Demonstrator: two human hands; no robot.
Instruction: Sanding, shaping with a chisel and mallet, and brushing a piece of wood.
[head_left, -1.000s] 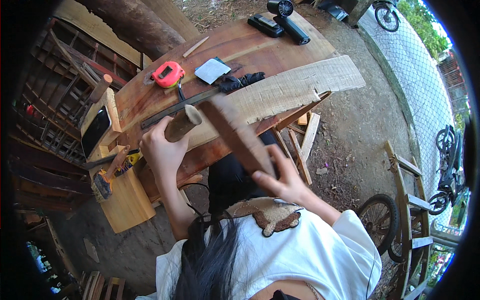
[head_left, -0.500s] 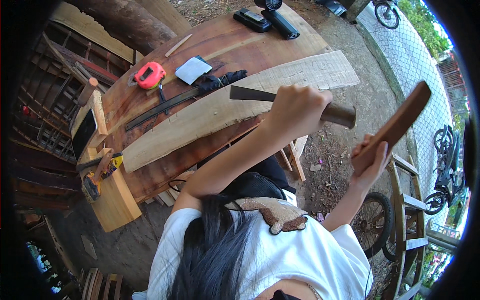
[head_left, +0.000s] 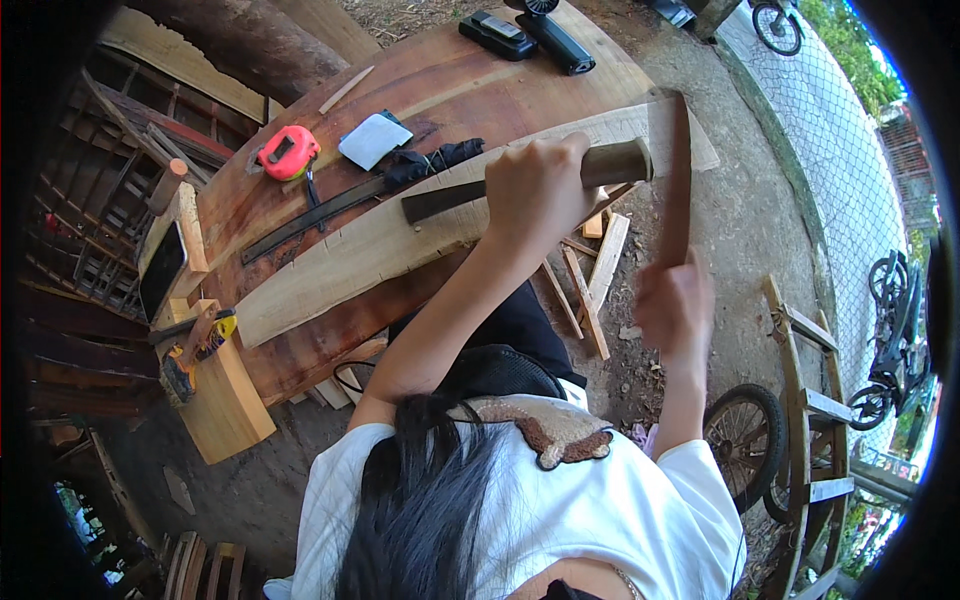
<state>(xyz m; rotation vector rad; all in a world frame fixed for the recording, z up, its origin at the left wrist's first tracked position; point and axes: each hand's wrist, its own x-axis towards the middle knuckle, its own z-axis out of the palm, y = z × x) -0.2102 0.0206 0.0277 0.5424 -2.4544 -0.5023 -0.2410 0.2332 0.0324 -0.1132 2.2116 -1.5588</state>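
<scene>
Hands (head_left: 535, 195) clenched — left (head_left: 535, 195) on chisel (head_left: 614, 165), right (head_left: 676, 305) on bar (head_left: 679, 190); board (head_left: 365, 268) partly hidden, tape measure (head_left: 289, 152) beyond

We find the right grip (head_left: 676, 305) and its wooden bar (head_left: 678, 185) blurred, so we cannot tell its fingers apart. The left grip (head_left: 540, 190) hides the middle of the chisel (head_left: 614, 164) and part of the pale board (head_left: 345, 270). Hair (head_left: 420, 500) covers part of the white shirt (head_left: 600, 510); the upper edge cuts off the small fan (head_left: 537, 6).

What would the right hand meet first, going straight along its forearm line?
Past the wooden block it holds, the right hand would likely meet the pale plank, or pass above; depth is unclear.
</scene>
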